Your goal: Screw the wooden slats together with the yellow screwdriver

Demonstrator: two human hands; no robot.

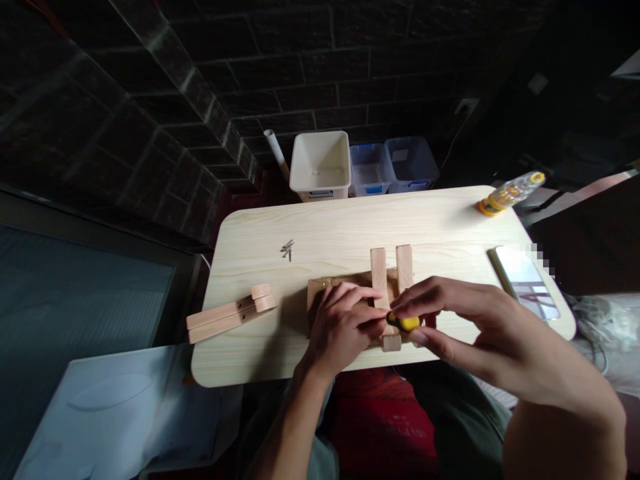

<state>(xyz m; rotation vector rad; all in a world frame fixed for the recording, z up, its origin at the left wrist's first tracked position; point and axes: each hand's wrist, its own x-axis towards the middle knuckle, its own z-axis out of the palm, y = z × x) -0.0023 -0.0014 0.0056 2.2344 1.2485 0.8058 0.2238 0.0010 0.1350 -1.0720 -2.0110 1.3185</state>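
My right hand (440, 313) grips the yellow and black handle of a screwdriver (409, 323), seen from above; its tip is hidden. Beside it, my left hand (345, 320) presses on a wooden bar (379, 267) with fingers partly spread, its fingertips close to the screwdriver; whether they pinch something is too small to tell. A second bar (404, 259) lies parallel on the right. Both bars rest across a cardboard box (316, 293) at the table's front edge. To the left lies a pair of joined wooden pieces (225, 320), and several screws (287, 249) are scattered behind it.
The pale table (250, 233) carries a clear bottle with yellow ends (515, 192) at the back right and a phone (527, 280) on the right. Behind the table stand a white bin (320, 163) and two clear boxes with blue latches (370, 170).
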